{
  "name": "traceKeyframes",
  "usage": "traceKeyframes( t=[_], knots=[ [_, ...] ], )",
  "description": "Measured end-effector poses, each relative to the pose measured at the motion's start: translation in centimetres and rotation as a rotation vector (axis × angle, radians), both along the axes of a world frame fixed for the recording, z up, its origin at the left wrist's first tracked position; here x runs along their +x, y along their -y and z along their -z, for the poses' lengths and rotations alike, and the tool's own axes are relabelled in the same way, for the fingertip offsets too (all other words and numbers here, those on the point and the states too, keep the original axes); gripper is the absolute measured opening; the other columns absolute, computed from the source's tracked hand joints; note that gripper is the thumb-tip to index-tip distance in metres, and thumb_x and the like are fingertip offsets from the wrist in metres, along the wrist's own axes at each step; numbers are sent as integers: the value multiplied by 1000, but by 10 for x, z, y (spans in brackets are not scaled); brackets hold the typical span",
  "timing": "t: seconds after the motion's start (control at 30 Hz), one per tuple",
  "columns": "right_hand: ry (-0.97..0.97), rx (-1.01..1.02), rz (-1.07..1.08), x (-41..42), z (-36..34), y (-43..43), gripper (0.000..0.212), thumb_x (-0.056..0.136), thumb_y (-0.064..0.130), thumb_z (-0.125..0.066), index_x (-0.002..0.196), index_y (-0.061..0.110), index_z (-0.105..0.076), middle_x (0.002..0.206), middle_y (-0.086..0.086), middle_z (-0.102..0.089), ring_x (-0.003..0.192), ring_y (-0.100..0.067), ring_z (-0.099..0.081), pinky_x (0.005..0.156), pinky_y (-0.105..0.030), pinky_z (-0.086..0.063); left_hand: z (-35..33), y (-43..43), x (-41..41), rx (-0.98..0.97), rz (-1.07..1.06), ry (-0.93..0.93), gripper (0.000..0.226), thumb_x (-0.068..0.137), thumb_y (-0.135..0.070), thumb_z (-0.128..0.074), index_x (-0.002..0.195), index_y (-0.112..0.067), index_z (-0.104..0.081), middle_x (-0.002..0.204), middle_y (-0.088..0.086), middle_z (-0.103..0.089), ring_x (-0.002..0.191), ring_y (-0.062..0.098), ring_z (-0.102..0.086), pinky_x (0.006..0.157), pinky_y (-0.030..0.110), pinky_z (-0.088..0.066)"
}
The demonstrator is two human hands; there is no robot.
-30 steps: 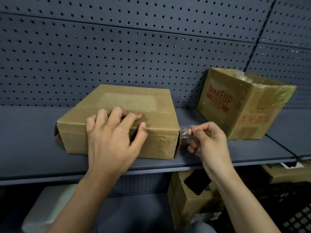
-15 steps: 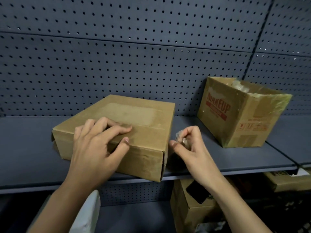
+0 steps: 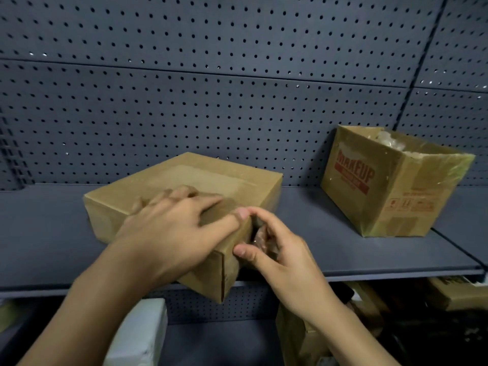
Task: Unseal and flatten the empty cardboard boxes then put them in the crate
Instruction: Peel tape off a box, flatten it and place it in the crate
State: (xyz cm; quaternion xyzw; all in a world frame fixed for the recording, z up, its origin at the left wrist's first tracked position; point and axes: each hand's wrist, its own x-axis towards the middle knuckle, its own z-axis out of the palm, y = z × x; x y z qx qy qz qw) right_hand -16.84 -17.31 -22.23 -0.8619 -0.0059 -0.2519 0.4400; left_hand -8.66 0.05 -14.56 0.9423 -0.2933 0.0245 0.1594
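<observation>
A flat brown cardboard box [image 3: 216,178] lies turned at an angle on the grey shelf [image 3: 369,260], its near corner jutting past the shelf's front edge. My left hand [image 3: 174,233] lies on the box's top near that corner, fingers spread and thumb at the edge. My right hand [image 3: 274,249] is at the box's right side by the corner, fingers curled around a crumpled piece of clear tape [image 3: 260,237], thumb against the box's side. A second box [image 3: 390,180] printed MAKEUP, with clear tape on it, stands tilted at the right of the shelf.
A dark perforated panel [image 3: 237,101] backs the shelf. Below the shelf are a white block [image 3: 140,334] at the left, a brown box [image 3: 303,336] under my right forearm, and more cardboard [image 3: 459,294] at the far right.
The flat box has swung round so its near corner overhangs the shelf edge. My right hand, still holding the tape, moved left up against the box's side. My left hand slid toward the corner.
</observation>
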Motion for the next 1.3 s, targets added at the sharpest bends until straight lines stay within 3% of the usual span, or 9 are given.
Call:
traceKeyframes(
  t=[0.1, 0.17, 0.3, 0.6, 0.73, 0.87, 1.03, 1.2, 1.3],
  knots=[
    [-31, 21, -21, 1, 3, -4, 76, 80, 55, -72, 146, 51, -34, 121, 17, -63, 114, 1, -57, 98, -23, -46, 5, 12, -2, 195, 15, 33, 103, 56, -93, 1, 151, -53, -3, 165, -6, -8, 152, 24, -5, 118, 59, -7],
    [-37, 49, -41, 2, 4, -1, 77, 87, 37, -73, 150, 47, -29, 114, 31, -59, 112, 9, -53, 103, -17, -41, 9, 11, 0, 229, 29, 71, 93, 66, -85, -7, 152, -52, 4, 166, -5, -3, 152, 25, -1, 118, 61, -3],
    [-14, 82, -42, 4, 8, 0, 70, 90, 30, -68, 147, 45, -30, 81, 23, -53, 84, 4, -50, 88, -14, -41, 12, 8, 1, 238, 44, 98, 88, 69, -80, -9, 151, -53, 7, 166, -6, -2, 152, 24, 1, 118, 61, -2],
    [80, 145, -51, 0, 0, 13, 41, 93, 13, -63, 131, 29, -60, 86, 0, -52, 80, -1, -55, 76, -12, -42, 11, -6, -1, 204, 112, 97, 91, 59, -83, 1, 146, -60, 12, 165, -14, 4, 152, 19, 4, 120, 56, 0],
    [137, 247, 118, -2, -3, 36, 26, 94, 5, -61, 99, 26, -76, 79, 2, -65, 81, -12, -59, 71, -16, -45, 9, -23, 0, 182, 189, 55, 85, 58, -84, -3, 140, -69, 11, 163, -22, 8, 150, 8, 11, 122, 47, 6],
    [128, 280, 171, 1, -1, 33, 24, 97, 7, -58, 90, 21, -76, 87, 6, -74, 88, -13, -66, 76, -19, -48, 3, -27, 4, 166, 231, 18, 83, 56, -84, -10, 137, -74, 5, 161, -27, 7, 148, 2, 11, 122, 42, 8],
    [106, 364, 77, -5, -5, 23, 23, 99, 6, -53, 86, 8, -72, 73, -8, -67, 61, -8, -59, 60, -14, -43, -4, -29, 10, 140, 250, -71, 83, 53, -80, -16, 135, -77, -3, 159, -31, 6, 147, -3, 11, 121, 37, 9],
    [39, 365, -50, -3, -5, 12, 26, 85, 41, -62, 91, 17, -71, 93, -3, -68, 91, -19, -63, 81, -28, -46, -9, -20, 0, 134, 170, -79, 91, 58, -73, -16, 148, -61, -8, 163, -21, 1, 150, 3, 5, 122, 39, 5],
    [8, 268, 17, 0, -3, 4, 39, 64, 56, -76, 91, 30, -67, 103, 1, -60, 97, -6, -60, 85, -19, -47, -4, -8, -10, 173, 115, 44, 84, 73, -60, -18, 154, -47, -5, 165, -14, -2, 152, 10, 1, 121, 39, 3]
  ],
)
